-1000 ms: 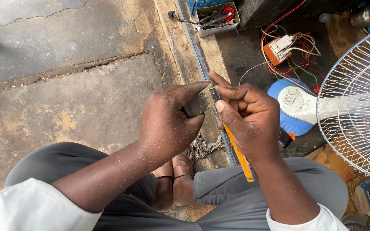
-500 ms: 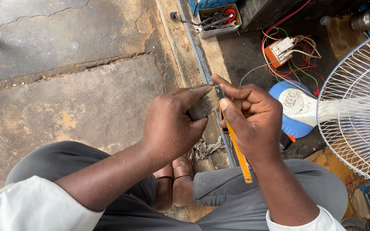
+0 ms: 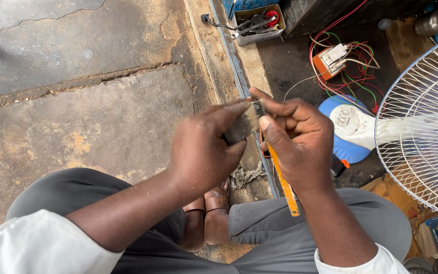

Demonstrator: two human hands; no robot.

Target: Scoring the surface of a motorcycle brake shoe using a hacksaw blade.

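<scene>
My left hand point(image 3: 204, 152) pinches a small dark grey block point(image 3: 239, 129) between thumb and fingers, held up in front of me. My right hand point(image 3: 300, 142) grips an orange-handled knife point(image 3: 282, 185), its handle sticking down past the wrist and its short blade tip point(image 3: 257, 108) resting against the block's top edge. The two hands touch at the block. The left hand looks blurred. Below them are my grey trousers and brown sandals point(image 3: 214, 213).
A white wire fan guard point(image 3: 422, 127) fills the right side, next to a blue-and-white fan base point(image 3: 348, 129). An orange-and-white electrical box point(image 3: 330, 61) with tangled coloured wires lies beyond. A small tray of tools point(image 3: 257, 23) sits at the top. Cracked concrete floor point(image 3: 77, 101) spreads left.
Both hands have shifted slightly right and lower with the block and knife still together. The left hand now shows motion blur.
</scene>
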